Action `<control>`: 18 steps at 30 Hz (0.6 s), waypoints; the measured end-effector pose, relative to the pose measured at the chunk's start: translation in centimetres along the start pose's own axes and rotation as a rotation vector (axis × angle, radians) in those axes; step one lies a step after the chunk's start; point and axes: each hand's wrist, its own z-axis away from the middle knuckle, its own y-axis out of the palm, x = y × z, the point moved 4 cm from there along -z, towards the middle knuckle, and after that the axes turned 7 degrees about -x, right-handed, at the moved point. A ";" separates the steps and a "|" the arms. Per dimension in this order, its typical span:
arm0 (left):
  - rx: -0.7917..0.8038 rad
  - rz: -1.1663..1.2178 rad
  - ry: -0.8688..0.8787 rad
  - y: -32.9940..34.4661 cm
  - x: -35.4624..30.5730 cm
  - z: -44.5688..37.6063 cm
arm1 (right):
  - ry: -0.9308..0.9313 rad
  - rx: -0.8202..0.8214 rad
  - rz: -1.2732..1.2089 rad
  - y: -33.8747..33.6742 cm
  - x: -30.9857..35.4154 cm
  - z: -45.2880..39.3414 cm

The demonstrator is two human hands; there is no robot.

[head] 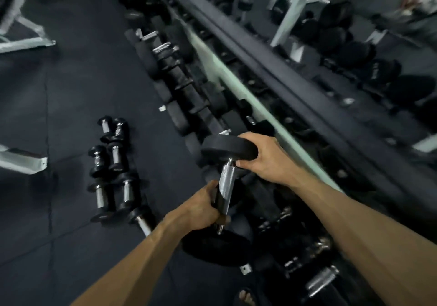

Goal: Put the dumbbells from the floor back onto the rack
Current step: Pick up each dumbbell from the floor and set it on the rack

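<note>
While left hand (201, 207) fingers grip dumbbell (225, 187) handle, right hand (264, 157) clasps its head, beside rack (236, 73).

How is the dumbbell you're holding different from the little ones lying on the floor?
The held dumbbell is up in the air, gripped by the left hand on its handle and the right hand on its top head; the floor dumbbells lie flat on the mat, untouched. The held one stands nearly upright and looks bigger, with wider heads. Both have shiny metal handles and black ends.
</note>
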 end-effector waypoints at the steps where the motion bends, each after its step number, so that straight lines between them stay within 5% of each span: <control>1: 0.014 -0.001 0.022 1.3 -2.2 -0.5 | 0.011 -0.015 0.015 -2.4 -0.9 0.3; 11: 0.199 -0.153 0.256 13.0 -21.3 -6.5 | 0.163 -0.235 0.132 -24.0 -9.2 4.8; 18: 0.248 -0.452 0.414 19.5 -29.6 -13.0 | 0.296 -0.396 0.175 -31.6 -17.2 5.6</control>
